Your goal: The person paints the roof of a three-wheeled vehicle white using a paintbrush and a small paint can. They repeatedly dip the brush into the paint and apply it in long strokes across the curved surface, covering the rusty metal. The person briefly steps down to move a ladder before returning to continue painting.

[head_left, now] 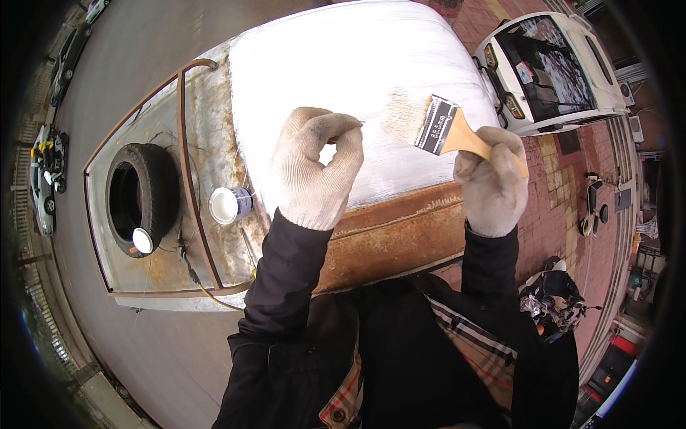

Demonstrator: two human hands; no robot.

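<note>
My right hand (493, 175), in a pale knit glove, grips a flat paintbrush (463, 137) by its wooden handle. The brush's light bristles (401, 118) point left, above a white-painted surface (300, 64). My left hand (314, 161), gloved the same way, is raised to the left of the bristles, apart from them. Its thumb and forefinger are pinched together; whatever is between the tips is too small to make out. Left of my left wrist stands an open paint can (227, 206) with white inside. Rusty bare metal (393, 239) borders the painted area on the near side.
A tyre (146, 196) lies inside a rusty metal rail (189, 143) at the left, with a white round lid (142, 241) against it. A cable (189, 268) trails nearby. Beyond the far right edge stands a white vehicle (550, 71); a scooter (554, 300) is lower right.
</note>
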